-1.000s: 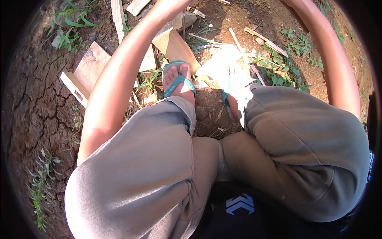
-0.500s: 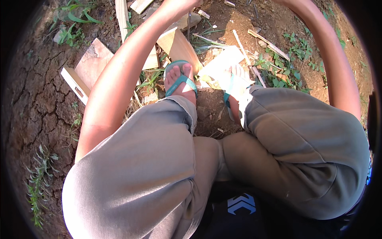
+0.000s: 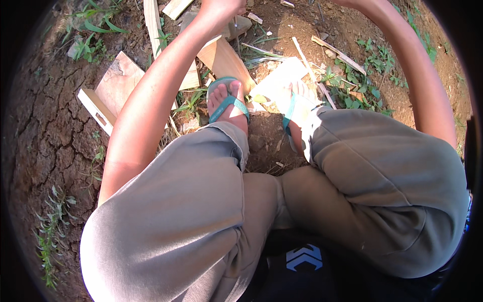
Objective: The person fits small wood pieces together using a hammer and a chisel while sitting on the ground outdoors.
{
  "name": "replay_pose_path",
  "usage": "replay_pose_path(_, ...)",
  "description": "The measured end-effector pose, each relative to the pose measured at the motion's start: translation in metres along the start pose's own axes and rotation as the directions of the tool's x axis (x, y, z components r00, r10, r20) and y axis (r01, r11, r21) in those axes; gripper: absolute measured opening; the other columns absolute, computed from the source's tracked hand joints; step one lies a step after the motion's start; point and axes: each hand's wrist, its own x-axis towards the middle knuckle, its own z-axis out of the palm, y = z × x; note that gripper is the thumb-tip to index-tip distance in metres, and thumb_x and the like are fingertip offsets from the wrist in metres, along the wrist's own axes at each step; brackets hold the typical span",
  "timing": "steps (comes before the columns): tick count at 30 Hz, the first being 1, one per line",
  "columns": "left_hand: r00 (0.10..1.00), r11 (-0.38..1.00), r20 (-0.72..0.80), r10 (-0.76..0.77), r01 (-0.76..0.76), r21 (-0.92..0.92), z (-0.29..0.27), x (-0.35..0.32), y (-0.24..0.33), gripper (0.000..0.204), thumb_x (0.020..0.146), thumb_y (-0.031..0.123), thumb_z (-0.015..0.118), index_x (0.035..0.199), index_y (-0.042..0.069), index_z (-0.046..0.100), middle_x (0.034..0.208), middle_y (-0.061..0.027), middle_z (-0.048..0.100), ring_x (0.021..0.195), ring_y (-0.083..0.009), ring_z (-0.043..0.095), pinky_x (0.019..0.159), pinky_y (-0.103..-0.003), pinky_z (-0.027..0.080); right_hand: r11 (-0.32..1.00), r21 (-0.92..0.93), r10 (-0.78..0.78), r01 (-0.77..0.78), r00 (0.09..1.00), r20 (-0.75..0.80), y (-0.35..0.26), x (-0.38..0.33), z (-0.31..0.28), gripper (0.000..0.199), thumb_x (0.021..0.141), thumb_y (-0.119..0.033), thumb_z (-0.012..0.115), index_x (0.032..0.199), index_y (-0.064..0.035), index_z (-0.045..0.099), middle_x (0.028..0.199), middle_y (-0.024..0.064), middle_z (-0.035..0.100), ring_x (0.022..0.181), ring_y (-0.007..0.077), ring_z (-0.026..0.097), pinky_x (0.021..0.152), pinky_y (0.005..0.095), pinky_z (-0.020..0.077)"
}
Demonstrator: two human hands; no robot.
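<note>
My left hand (image 3: pixel 224 6) is at the top edge, partly cut off, its visible part curled closed. A thin metal rod (image 3: pixel 236 22) points down from it toward a wooden board (image 3: pixel 226 59); its upper end is hidden. My right forearm (image 3: pixel 402 43) arches up to the top edge, where the hand passes out of view. The board lies tilted just ahead of my left foot (image 3: pixel 225 98), which wears a green flip-flop. A brightly sunlit flat wood piece (image 3: pixel 282 75) lies by my right foot (image 3: pixel 300 100).
Left of my left arm lie a wide board (image 3: pixel 118 78) and a slotted wooden bar (image 3: pixel 95 110). A long wood strip (image 3: pixel 152 25), a stone (image 3: pixel 239 26), a split stick (image 3: pixel 339 55) and weeds (image 3: pixel 375 58) lie on cracked soil (image 3: pixel 50 136).
My left hand has shifted slightly down and left, showing more of itself at the top edge, and the rod has moved with it. My right forearm has barely moved.
</note>
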Motion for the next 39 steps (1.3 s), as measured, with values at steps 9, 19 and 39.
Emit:
replay_pose_path(9,0.993,0.977,-0.028,0.115,-0.118,-0.18,0.0,-0.029,0.046,0.017,0.099,0.019,0.052,0.085,0.014,0.044,0.061,0.0043,0.038,0.044,-0.0075,0.034,0.04,-0.026,0.029,0.956,0.206,0.231,-0.209,0.969,-0.089,-0.02,-0.001,-0.016,0.036,0.084,-0.011,0.066,0.118,0.0013,0.067,0.076,0.0034,0.064,0.059,0.0102,0.053,0.052,0.0292,0.0423)
replay_pose_path(19,0.978,0.947,-0.114,0.173,-0.197,-0.254,-0.065,-0.034,0.074,0.016,0.098,0.02,0.059,0.088,0.017,0.047,0.057,0.0056,0.036,0.04,-0.0069,0.031,0.038,-0.025,0.026,0.951,0.138,0.272,-0.275,0.961,0.042,-0.001,-0.015,0.016,0.037,0.09,-0.014,0.07,0.123,-0.0016,0.062,0.105,0.0147,0.07,0.098,0.0253,0.066,0.088,0.0384,0.0515)
replay_pose_path(39,0.638,0.952,-0.712,0.294,-0.134,0.274,-0.312,-0.202,0.06,0.022,0.094,0.005,0.072,0.093,0.011,0.052,0.073,0.0014,0.053,0.053,-0.0079,0.045,0.05,-0.027,0.037,0.874,0.217,0.311,-0.435,0.843,0.439,-0.035,-0.052,0.197,0.077,0.076,-0.036,0.082,0.128,0.0122,0.052,0.12,0.03,0.065,0.11,0.0417,0.067,0.097,0.045,0.0518)
